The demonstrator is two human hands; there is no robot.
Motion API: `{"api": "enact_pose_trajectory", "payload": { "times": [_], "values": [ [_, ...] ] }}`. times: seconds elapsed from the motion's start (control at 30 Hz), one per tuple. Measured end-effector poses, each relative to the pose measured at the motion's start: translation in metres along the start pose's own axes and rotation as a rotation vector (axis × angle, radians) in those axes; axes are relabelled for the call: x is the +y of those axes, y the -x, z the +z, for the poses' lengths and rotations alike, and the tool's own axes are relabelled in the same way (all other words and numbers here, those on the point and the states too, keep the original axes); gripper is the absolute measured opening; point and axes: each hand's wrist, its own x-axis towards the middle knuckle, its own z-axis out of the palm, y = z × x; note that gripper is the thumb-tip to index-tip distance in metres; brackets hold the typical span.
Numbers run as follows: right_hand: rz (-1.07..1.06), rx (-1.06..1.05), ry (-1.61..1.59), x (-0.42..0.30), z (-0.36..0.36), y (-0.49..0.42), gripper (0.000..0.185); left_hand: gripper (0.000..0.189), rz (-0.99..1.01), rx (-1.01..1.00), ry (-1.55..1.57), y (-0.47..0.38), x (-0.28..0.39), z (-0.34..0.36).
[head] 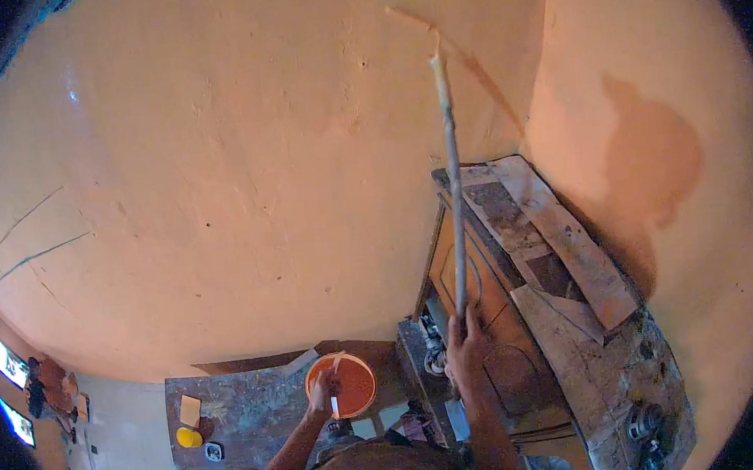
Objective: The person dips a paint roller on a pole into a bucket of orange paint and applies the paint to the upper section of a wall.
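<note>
My right hand (pixel 468 353) is closed around the lower end of a long thin stick (pixel 455 183), which stands up in front of the orange-painted wall (pixel 281 176). The stick's pale upper end narrows to a point, and its shadow falls on the wall. At the lower middle, my left hand (pixel 324 389) is at a round bucket of orange paint (pixel 360 388), with its fingers curled over the bucket's left side. A pale strip shows above and below those fingers; whether it is the bucket's handle or a separate thing, I cannot tell.
A paint-stained table (pixel 244 401) bears a yellow round object (pixel 189 437), a pale block (pixel 191 410) and a small container (pixel 214 451). To the right stands a wooden cabinet (pixel 503 363) with boards and sheets (pixel 574 254) on top. Another person (pixel 52 388) is at the far left.
</note>
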Motion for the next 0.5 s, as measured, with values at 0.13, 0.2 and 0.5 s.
{"api": "enact_pose_trajectory", "payload": {
  "times": [0.13,0.2,0.5],
  "values": [
    [-0.047,0.033,-0.186,-0.054,-0.05,-0.073,0.047,0.029,0.055,-0.069,-0.25,-0.008,-0.018,-0.015],
    [-0.058,0.065,-0.086,-0.067,-0.07,-0.107,0.045,0.029,0.126,-0.084,-0.313,-0.007,-0.02,-0.016],
    [-0.209,0.238,0.055,-0.082,-0.144,-0.181,0.041,0.038,0.103,-0.245,-0.311,0.004,-0.011,-0.004]
  ]
}}
